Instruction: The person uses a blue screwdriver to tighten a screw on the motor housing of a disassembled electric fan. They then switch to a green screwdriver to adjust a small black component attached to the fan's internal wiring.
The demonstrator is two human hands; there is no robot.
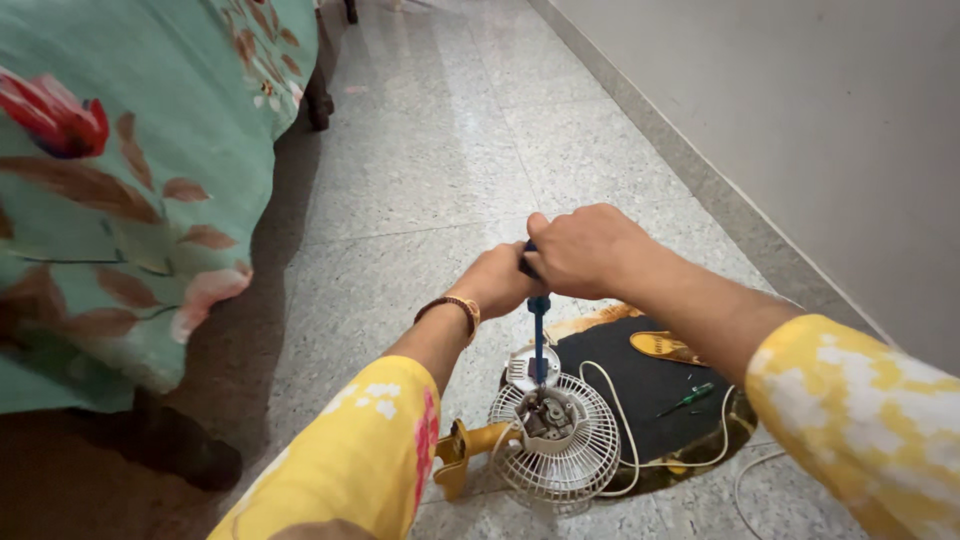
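A small fan with a white wire grille [556,440] lies on the floor, its motor [545,415] exposed at the centre. A blue screwdriver [540,335] stands upright with its tip down in the motor area. My right hand [580,250] is closed around the top of the screwdriver handle. My left hand [495,280], with a bangle on the wrist, grips the same handle just beside it. A yellow clamp base [462,452] sticks out from the fan's left side.
A black mat [640,385] lies under and right of the fan, carrying a small green screwdriver [686,399], a yellow piece [662,346] and a white cord [620,430]. A bed with a teal floral cover [130,180] stands left. A wall [800,130] runs along the right.
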